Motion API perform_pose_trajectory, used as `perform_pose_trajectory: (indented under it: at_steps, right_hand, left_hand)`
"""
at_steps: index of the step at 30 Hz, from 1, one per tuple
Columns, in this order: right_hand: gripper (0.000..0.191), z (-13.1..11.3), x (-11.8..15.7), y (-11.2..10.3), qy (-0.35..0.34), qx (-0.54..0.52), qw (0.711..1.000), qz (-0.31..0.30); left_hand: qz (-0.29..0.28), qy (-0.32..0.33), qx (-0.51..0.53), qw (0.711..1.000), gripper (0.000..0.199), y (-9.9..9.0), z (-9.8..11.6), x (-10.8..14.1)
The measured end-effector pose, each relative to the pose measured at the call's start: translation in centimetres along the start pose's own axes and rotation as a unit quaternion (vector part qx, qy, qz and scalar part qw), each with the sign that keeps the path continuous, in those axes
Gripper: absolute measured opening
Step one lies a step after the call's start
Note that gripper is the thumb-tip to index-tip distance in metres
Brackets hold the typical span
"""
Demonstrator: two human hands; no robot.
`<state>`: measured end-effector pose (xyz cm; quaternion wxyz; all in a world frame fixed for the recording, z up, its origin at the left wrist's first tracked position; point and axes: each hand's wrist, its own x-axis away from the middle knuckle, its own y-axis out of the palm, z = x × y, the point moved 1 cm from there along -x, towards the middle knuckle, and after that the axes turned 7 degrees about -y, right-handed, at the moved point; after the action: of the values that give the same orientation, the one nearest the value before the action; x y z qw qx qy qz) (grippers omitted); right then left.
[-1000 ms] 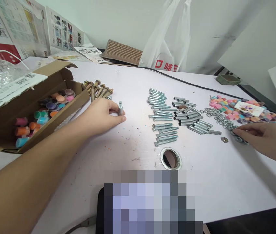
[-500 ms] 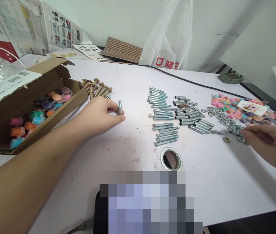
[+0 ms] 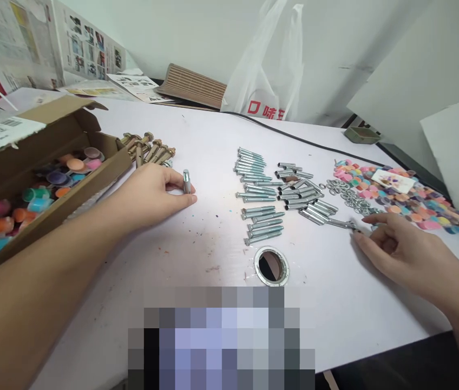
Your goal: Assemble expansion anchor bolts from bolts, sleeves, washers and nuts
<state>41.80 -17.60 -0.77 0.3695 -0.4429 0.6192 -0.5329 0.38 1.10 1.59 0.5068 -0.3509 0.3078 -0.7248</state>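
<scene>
My left hand (image 3: 154,192) pinches a silver bolt (image 3: 187,181) between thumb and fingers. The bolt stands upright just over the white table, its lower end partly hidden by the fingers. On the right, my right hand (image 3: 395,244) has its thumb and index finger around a small nut (image 3: 355,228), mostly hidden, at the end of a metal sleeve (image 3: 339,222). Behind these fingertips lies a heap of silver washers and nuts (image 3: 349,195). Metal sleeves (image 3: 300,195) lie in a loose pile, beside rows of silver bolts (image 3: 260,192).
An open cardboard box (image 3: 111,162) of colourful small pots stands at left, beside brass-coloured anchor bolts (image 3: 148,146). Colourful pieces (image 3: 420,200) spread at far right. A metal-rimmed hole (image 3: 258,265) lies in front of the bolts. A black cable (image 3: 286,132) crosses the back.
The view has shifted to the right. My right hand has moved from the washer heap toward the near nut by the sleeve. My left hand still holds the bolt upright.
</scene>
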Motion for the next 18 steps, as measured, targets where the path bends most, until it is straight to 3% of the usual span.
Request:
perform_pose_trajectory:
  at_steps: [8,14,18]
  right_hand:
    - [0.062,1.1,-0.6,0.0,0.009,0.019,1.000,0.002]
    - [0.058,0.7,-2.1,-0.3,-0.049,-0.019,0.999,0.008]
    - [0.054,0.2,-2.1,-0.6,-0.014,-0.042,0.998,0.034]
  left_hand:
    - [-0.001,0.003,0.020,1.000,0.025,0.2,-0.1,0.0]
    - [-0.002,0.011,0.023,1.000,0.023,0.2,-0.1,0.0]
    - [0.000,0.015,0.020,1.000,0.022,0.1,0.0,0.0]
